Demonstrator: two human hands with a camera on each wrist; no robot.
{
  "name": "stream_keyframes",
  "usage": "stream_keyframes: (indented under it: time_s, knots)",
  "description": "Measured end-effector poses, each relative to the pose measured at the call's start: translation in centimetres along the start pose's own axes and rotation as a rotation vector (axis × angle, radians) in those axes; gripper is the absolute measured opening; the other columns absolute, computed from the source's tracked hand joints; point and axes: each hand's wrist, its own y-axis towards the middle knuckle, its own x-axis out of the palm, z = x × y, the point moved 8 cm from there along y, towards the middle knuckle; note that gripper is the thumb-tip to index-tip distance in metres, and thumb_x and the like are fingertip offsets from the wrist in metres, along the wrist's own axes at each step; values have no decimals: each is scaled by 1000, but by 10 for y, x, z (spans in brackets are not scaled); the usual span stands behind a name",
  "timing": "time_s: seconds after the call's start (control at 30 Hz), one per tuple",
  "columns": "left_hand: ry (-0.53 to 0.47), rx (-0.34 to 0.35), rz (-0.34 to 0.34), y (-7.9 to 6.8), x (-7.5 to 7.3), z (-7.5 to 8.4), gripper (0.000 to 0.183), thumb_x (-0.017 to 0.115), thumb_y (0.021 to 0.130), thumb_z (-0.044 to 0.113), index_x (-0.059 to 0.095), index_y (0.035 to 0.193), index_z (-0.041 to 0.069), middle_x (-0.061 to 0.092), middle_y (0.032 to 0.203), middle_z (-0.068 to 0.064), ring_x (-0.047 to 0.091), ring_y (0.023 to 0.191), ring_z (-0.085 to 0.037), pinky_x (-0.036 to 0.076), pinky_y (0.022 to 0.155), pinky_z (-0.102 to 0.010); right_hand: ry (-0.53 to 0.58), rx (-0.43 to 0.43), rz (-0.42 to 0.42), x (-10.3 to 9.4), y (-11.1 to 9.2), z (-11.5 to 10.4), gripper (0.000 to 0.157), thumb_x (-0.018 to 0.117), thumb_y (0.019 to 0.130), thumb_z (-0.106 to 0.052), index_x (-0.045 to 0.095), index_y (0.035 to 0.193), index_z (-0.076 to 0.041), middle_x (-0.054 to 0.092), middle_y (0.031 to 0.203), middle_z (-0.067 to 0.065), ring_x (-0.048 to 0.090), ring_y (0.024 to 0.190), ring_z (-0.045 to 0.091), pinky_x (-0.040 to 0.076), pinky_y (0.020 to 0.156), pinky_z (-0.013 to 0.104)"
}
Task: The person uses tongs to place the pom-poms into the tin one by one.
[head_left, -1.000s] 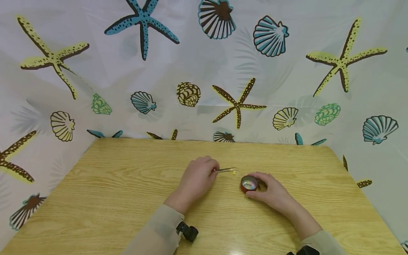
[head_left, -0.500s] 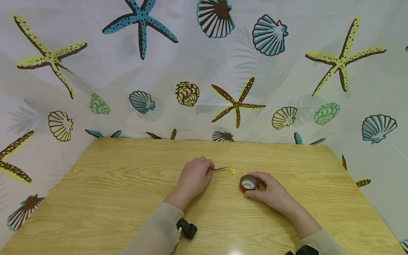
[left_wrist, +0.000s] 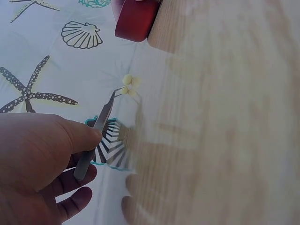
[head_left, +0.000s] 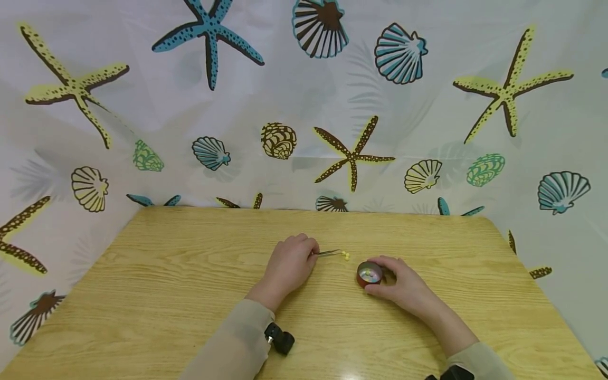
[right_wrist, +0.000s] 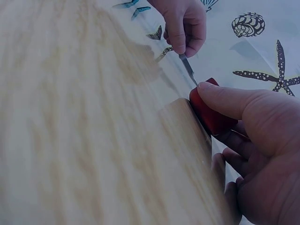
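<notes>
My left hand (head_left: 288, 266) pinches bent-tip metal tweezers (left_wrist: 101, 126) between thumb and fingers. In the left wrist view the thin tips reach right to a few small round yellow beads (left_wrist: 127, 79) on the shiny wooden table. To the right of these beads stands a small round red container (head_left: 368, 284), its open top facing up, with small pale and coloured pieces visible inside. My right hand (head_left: 406, 285) grips it from the right, thumb on the near side and fingers on the far side. The right wrist view shows only the container's outer wall.
The wooden table (head_left: 190, 274) extends on all sides of the hands. Behind it hangs a white cloth (head_left: 304, 179) printed with starfish and shells, meeting the table's far edge. A black wrist camera (head_left: 280, 339) sits at my left cuff.
The left hand has drawn slightly left with the tweezers, so their tips now lie at the beads' left side, and more yellow beads show. The right hand and container stay in place.
</notes>
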Motion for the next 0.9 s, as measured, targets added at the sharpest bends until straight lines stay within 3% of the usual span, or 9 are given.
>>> stream_keyframes:
  time_s: [0.27,0.9]
  knots:
    - [3,6,2,-1,0,0,5,81,103,12,80,107,14,70,96,-1,67,90,-26,57,85,-51,7,-5,1,1,-1,-2,64,92,95,-30,67,150,-12,50,163,24,27,161,51,14,130,68]
    - [-2,-5,51,-2,-9,-1,4,80,104,13,80,108,12,71,97,-2,67,89,-25,57,83,-48,10,-6,-2,0,1,1,63,91,95,-32,67,150,-15,55,161,17,17,165,51,14,130,70]
